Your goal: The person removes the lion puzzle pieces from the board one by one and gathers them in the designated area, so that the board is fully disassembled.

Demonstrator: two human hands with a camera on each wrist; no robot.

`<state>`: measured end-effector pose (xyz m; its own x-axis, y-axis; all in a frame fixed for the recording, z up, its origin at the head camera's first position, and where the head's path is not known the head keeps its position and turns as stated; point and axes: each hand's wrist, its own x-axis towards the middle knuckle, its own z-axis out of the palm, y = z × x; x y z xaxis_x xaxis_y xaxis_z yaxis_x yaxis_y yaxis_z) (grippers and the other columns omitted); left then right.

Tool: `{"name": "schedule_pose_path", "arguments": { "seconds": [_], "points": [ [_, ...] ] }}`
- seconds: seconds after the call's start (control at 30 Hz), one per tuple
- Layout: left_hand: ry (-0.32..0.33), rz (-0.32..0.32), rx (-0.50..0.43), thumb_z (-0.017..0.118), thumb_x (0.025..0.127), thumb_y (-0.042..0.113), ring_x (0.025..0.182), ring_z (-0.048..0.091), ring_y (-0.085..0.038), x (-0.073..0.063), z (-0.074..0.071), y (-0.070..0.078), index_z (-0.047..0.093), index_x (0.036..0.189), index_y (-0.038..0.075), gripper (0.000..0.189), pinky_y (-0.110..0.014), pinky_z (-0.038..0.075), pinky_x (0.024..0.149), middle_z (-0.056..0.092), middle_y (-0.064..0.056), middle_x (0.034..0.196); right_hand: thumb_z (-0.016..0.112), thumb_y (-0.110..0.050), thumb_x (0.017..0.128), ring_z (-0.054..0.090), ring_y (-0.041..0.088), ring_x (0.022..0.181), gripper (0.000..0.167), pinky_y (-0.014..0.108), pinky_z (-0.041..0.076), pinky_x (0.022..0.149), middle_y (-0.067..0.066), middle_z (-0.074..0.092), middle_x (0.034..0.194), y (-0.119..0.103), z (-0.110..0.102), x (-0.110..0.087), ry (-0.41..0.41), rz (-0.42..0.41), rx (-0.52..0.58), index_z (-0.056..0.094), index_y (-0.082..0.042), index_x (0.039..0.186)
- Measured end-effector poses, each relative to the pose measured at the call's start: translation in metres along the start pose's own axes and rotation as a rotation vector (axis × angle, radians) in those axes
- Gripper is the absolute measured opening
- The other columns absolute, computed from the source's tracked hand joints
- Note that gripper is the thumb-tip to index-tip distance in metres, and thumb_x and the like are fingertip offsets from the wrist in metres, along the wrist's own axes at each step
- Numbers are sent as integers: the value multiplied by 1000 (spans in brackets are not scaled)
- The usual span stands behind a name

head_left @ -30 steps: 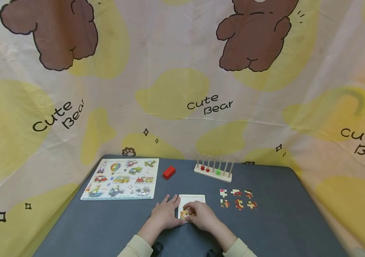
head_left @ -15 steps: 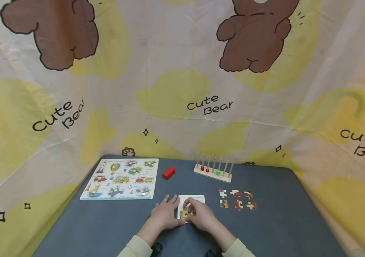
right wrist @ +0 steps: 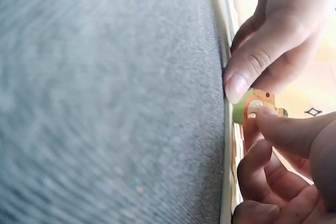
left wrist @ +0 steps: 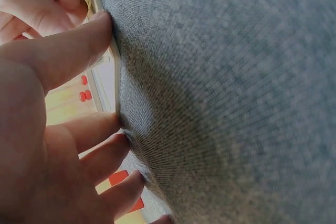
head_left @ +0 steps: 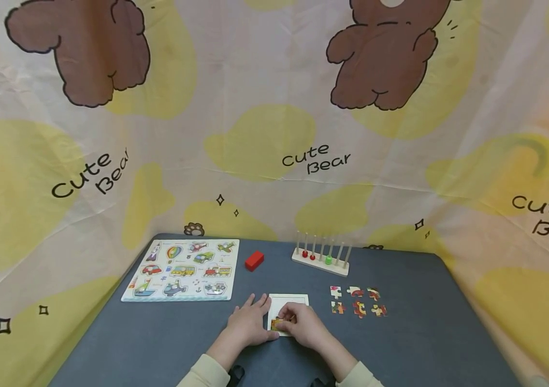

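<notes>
A white puzzle tray (head_left: 288, 299) lies flat on the table before the person. My left hand (head_left: 250, 322) rests along its left side with fingers spread; the thumb presses the near edge, as the left wrist view shows. My right hand (head_left: 303, 324) is over the tray and pinches a jigsaw piece (right wrist: 255, 106) in orange and green between thumb and finger. In the right wrist view that piece stands tilted up at the tray's near edge, right beside the left thumb (right wrist: 239, 85). The right fingers hide part of the tray's inside.
Several loose jigsaw pieces (head_left: 359, 308) lie in two rows to the right. A white vehicle puzzle board (head_left: 194, 279) is at the left. Behind the tray are a red block (head_left: 254, 260) and a peg stand (head_left: 320, 262) with red and green beads. A printed cloth (head_left: 255, 140) hangs behind.
The right fingers shift slightly over the tray's near-left corner, and less of the jigsaw piece shows beneath them now. The left hand stays in place.
</notes>
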<state>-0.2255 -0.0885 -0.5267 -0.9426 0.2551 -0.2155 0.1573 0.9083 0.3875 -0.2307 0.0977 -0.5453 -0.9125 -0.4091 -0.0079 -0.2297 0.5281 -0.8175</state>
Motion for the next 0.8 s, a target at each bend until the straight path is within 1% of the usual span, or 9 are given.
{"name": "schedule_pose_path", "arguments": {
  "seconds": [0.1, 0.23, 0.3, 0.47, 0.53, 0.67, 0.8],
  "points": [
    [-3, -1, 4, 81, 79, 51, 151, 30, -38, 0, 0, 0, 49, 151, 13, 87, -70, 29, 113, 43, -7, 159, 77, -21, 90, 52, 5, 62, 9, 21, 43, 55, -7, 64, 77, 0, -4, 0, 16, -8, 12, 70, -15, 89],
    [-6, -8, 9, 81, 78, 52, 151, 30, -37, 1, 1, 0, 49, 151, 14, 88, -70, 29, 113, 43, -6, 159, 76, -21, 91, 51, 7, 61, 9, 21, 43, 53, -5, 66, 80, -3, -12, 0, 42, -28, 33, 71, -13, 92],
    [-9, -13, 13, 81, 78, 52, 151, 30, -37, 1, 1, 1, 49, 151, 14, 88, -70, 29, 113, 43, -6, 159, 75, -22, 92, 52, 8, 61, 10, 21, 44, 53, -4, 68, 82, -5, -18, -1, 49, -22, 53, 72, -13, 95],
    [-15, -21, 20, 81, 78, 52, 151, 30, -37, 1, 0, 1, 48, 151, 15, 89, -70, 29, 114, 42, -5, 160, 74, -21, 94, 54, 9, 61, 22, 22, 44, 53, -2, 71, 83, -12, -35, -5, 70, -5, 89, 72, -7, 110],
    [-17, -24, 21, 81, 78, 52, 151, 30, -37, 1, 0, 1, 48, 151, 15, 89, -69, 29, 114, 42, -5, 160, 73, -20, 94, 53, 10, 61, 24, 22, 43, 53, -1, 71, 82, -13, -42, -7, 88, -13, 85, 71, -6, 113],
    [-15, -26, 22, 81, 78, 52, 151, 30, -37, 1, 0, 2, 48, 152, 15, 89, -69, 29, 115, 42, -6, 160, 72, -18, 95, 54, 11, 64, 23, 22, 45, 56, 0, 71, 82, -14, -53, -11, 131, -22, 80, 71, -6, 114],
    [-15, -24, 22, 81, 78, 53, 151, 30, -37, 1, 0, 3, 48, 152, 14, 90, -69, 28, 115, 42, -6, 160, 71, -17, 95, 53, 11, 65, 20, 23, 45, 57, -1, 69, 82, -10, -62, -16, 165, -2, 75, 72, -10, 113]
  ]
}}
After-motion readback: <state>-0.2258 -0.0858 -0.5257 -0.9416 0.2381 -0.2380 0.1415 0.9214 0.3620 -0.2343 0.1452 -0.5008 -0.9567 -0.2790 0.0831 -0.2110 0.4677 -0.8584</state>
